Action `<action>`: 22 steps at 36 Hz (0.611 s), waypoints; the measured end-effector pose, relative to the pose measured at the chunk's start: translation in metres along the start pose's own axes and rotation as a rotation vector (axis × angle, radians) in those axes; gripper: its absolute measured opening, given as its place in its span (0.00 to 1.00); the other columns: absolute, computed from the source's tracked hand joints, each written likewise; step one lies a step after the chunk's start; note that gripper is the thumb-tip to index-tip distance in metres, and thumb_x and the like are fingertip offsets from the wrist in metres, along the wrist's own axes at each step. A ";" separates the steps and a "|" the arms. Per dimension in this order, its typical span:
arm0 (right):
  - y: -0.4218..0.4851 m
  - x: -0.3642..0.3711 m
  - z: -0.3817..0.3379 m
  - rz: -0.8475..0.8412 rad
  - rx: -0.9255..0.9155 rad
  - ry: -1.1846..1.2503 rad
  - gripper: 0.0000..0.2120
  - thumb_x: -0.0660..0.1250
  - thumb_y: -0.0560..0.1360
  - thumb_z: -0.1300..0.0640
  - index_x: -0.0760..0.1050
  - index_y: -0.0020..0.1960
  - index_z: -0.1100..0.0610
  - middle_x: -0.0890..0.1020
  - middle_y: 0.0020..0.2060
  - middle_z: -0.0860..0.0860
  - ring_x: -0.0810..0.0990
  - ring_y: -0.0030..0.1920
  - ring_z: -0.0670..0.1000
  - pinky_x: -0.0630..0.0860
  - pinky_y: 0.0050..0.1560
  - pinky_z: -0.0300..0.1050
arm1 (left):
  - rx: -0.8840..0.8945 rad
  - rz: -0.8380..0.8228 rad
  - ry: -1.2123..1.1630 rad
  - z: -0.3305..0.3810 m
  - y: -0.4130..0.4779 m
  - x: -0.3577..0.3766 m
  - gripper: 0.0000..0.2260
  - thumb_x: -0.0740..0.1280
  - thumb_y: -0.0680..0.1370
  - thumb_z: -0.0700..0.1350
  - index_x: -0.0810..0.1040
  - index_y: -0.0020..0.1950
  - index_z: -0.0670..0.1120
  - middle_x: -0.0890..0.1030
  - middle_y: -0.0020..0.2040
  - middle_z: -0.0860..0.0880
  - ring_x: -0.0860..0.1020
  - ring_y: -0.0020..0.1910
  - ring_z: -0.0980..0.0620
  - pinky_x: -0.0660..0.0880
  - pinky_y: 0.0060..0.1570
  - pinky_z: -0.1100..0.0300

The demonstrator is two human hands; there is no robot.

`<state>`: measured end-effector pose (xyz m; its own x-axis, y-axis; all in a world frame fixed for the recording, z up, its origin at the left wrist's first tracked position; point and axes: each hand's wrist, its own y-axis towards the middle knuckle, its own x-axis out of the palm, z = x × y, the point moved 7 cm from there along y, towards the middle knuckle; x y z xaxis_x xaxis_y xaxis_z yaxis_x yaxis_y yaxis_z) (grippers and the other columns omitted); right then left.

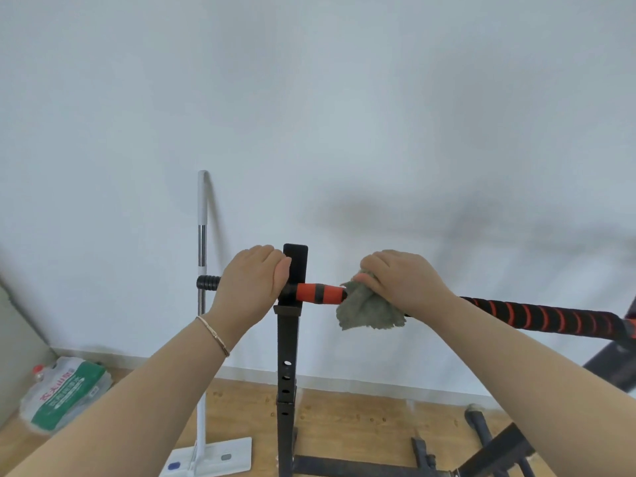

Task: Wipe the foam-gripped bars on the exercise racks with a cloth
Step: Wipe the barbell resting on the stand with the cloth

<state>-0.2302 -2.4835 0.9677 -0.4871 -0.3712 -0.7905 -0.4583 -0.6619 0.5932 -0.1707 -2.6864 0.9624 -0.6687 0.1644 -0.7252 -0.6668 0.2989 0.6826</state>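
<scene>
As we stand at the rack, our left hand (253,282) closes over the bar (537,316) just left of the black upright (288,339), its fingers (261,253) curled round the bar to steady it, a thin bracelet (215,335) on the wrist. Our right hand (402,280) bunches the grey cloth (368,311) around the same bar, fingers wrapped over cloth and bar together. It sits just right of the orange grip sleeve (318,293), which lies against the upright, and a loose corner of cloth hangs below.

We judge the wiping to be under way at this end of the bar. The long foam stretch, black with an orange spiral, runs off toward the right edge and looks to be the part left to do. The next move, we judge, calls for sliding the cloth along it with a firm squeeze while the left hand stops the bar rolling. The upright blocks any pass leftward, so the short black end (208,282) beyond our left hand would need a separate grip.

Below, the rack's black feet (361,466) cross the wooden floor (344,418). Farther back, a flat mop (202,235) leans on the white wall, and a plastic-wrapped pack of bottles (65,394) lies in the floor's left corner.
</scene>
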 end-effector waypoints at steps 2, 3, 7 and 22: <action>-0.005 0.000 0.002 -0.032 -0.003 -0.005 0.32 0.41 0.83 0.36 0.74 0.41 0.55 0.75 0.32 0.47 0.74 0.32 0.51 0.69 0.28 0.45 | 0.000 0.022 -0.058 0.017 0.012 -0.010 0.10 0.57 0.78 0.37 0.72 0.38 0.43 0.72 0.34 0.48 0.69 0.32 0.46 0.68 0.33 0.54; -0.008 0.003 0.001 -0.092 0.004 -0.019 0.34 0.39 0.82 0.34 0.75 0.42 0.55 0.76 0.33 0.47 0.74 0.33 0.51 0.70 0.31 0.46 | 0.030 0.010 -0.049 0.028 0.017 -0.009 0.09 0.60 0.77 0.37 0.74 0.38 0.44 0.74 0.35 0.48 0.71 0.33 0.47 0.70 0.33 0.54; -0.029 0.027 0.004 -0.353 0.110 -0.026 0.36 0.41 0.74 0.26 0.73 0.56 0.51 0.78 0.44 0.45 0.78 0.42 0.50 0.75 0.41 0.47 | 0.274 -0.239 0.131 0.075 0.026 0.025 0.06 0.68 0.70 0.34 0.75 0.43 0.43 0.75 0.39 0.47 0.73 0.37 0.46 0.73 0.32 0.52; -0.028 0.021 0.001 -0.140 -0.043 -0.231 0.13 0.72 0.74 0.55 0.66 0.42 0.55 0.69 0.23 0.48 0.66 0.18 0.50 0.60 0.15 0.38 | 0.083 -0.618 0.218 0.086 0.025 0.062 0.09 0.56 0.79 0.35 0.68 0.57 0.45 0.71 0.51 0.47 0.73 0.48 0.46 0.65 0.39 0.54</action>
<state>-0.2286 -2.4716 0.9346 -0.5803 -0.1189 -0.8057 -0.5034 -0.7253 0.4696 -0.2004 -2.5879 0.9271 -0.2283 -0.2522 -0.9404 -0.9274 0.3502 0.1312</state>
